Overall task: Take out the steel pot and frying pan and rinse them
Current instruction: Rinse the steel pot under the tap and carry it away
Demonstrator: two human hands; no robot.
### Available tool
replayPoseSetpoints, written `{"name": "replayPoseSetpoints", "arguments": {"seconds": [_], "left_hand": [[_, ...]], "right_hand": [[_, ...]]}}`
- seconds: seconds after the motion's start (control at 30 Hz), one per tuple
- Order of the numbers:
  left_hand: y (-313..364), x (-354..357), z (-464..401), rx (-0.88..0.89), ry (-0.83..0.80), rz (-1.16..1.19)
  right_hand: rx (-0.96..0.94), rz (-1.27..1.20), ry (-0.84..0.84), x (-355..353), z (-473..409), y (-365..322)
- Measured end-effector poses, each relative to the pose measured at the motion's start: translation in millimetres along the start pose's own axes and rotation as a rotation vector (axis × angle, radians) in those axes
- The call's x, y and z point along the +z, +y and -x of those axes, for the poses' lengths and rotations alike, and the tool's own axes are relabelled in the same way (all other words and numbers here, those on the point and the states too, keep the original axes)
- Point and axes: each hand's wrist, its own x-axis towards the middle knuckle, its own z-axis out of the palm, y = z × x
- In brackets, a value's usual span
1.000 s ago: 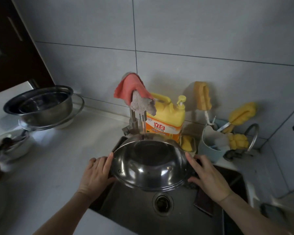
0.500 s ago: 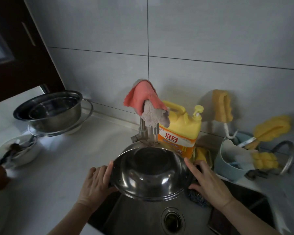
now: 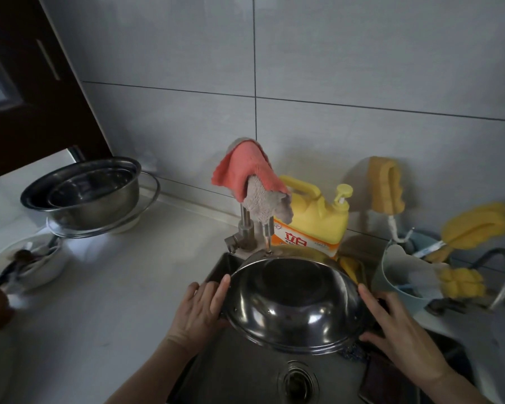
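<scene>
Both hands on the steel pot (image 3: 295, 301), held tilted over the sink (image 3: 245, 374) with its mouth turned toward the camera; left hand (image 3: 200, 309) laid flat against the pot's left rim, fingers straight and pressing, not curled; right hand (image 3: 400, 328) set against the right rim, fingers spread, thumb low by the bottom edge; so the grip is a wide two-palm clamp with the pot between the palms.

Just below the grip: the sink drain (image 3: 296, 383); a dark cloth (image 3: 388, 383) lies in the basin under the right hand.

Just behind the grip: the tap (image 3: 267, 237), spout over the pot's far rim; cannot tell whether water is running; a pink rag (image 3: 242, 173) draped on top of the tap; a yellow detergent bottle (image 3: 312, 220) beyond it.

Far left of the grip, on the tabletop (image 3: 114, 287): stacked steel bowls (image 3: 82, 193), well apart from the sink.

Judgement on progress: pot is out and at the sink, rinse in hand or about to begin; no frying pan in view, so that half appears still to do.
</scene>
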Motion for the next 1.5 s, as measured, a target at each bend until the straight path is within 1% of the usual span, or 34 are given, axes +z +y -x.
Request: {"name": "replayPoseSetpoints", "arguments": {"seconds": [0.2,0.37,0.6,0.77,0.93,1.17,1.27,1.33,1.37,1.43,1.5], "left_hand": [[2,-1,2,0.014,-0.02,-0.019],[-17,-6,17,-0.003,-0.054,-0.052],[-43,-17,41,-0.052,-0.012,-0.133],[-46,-20,47,-0.048,0.019,-0.121],[-30,-18,35,-0.017,0.045,-0.097],[11,-16,8,0.096,0.11,-0.031],[31,-19,-1,0.139,0.093,-0.038],[41,-22,-7,0.152,0.091,-0.039],[45,-23,-10,0.154,0.086,-0.036],[50,-24,-13,0.158,0.086,-0.039],[51,-24,-16,0.158,0.095,-0.045]], "right_hand": [[0.009,-0.006,-0.011,-3,4,1],[-0.052,-0.018,-0.008,5,-10,-13],[-0.146,-0.047,-0.007,19,-33,-34],[-0.175,-0.042,0.004,22,-34,-40],[-0.113,-0.046,-0.016,13,-19,-29],[0.011,-0.004,-0.02,-17,33,-8],[0.151,-0.003,0.007,-37,57,-8],[0.208,-0.017,0.034,-51,70,-10],[0.214,-0.017,0.061,-57,77,-11],[0.126,0.053,0.166,-54,87,-5],[0.115,0.093,0.136,-49,86,3]]}}
